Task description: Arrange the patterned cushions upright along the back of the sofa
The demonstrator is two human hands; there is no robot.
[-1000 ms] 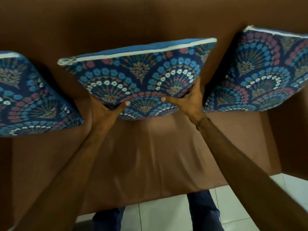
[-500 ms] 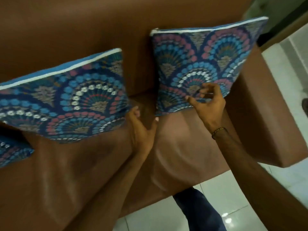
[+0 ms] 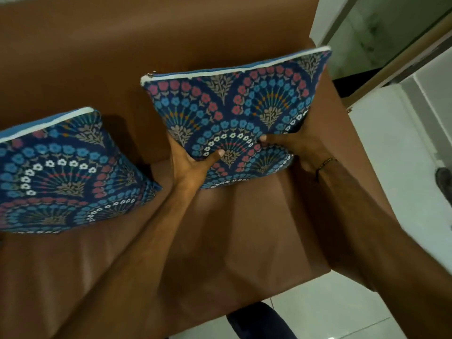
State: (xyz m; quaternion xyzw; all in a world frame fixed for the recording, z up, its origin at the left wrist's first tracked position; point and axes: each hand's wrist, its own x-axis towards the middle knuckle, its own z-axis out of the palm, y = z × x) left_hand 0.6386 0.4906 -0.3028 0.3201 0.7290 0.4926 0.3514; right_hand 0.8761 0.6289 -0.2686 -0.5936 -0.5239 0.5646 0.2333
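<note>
A blue patterned cushion (image 3: 234,111) with a white piped top edge stands upright against the back of the brown sofa (image 3: 171,33), at its right end by the armrest. My left hand (image 3: 190,165) grips its lower left corner, thumb on the front face. My right hand (image 3: 298,148) grips its lower right side, thumb pressed on the pattern. A second cushion (image 3: 61,167) of the same pattern leans against the sofa back to the left, touched by neither hand, partly cut off by the frame edge.
The sofa's right armrest (image 3: 347,143) rises just beside the held cushion. White tiled floor (image 3: 396,167) lies to the right and in front. A dark shoe (image 3: 444,182) shows at the right edge. My leg in dark trousers (image 3: 259,321) stands at the seat's front edge.
Both hands left the middle cushion and moved right to the right-hand cushion, taking hold of its lower corners. The view has swung right, so the far-left cushion is out of frame.
</note>
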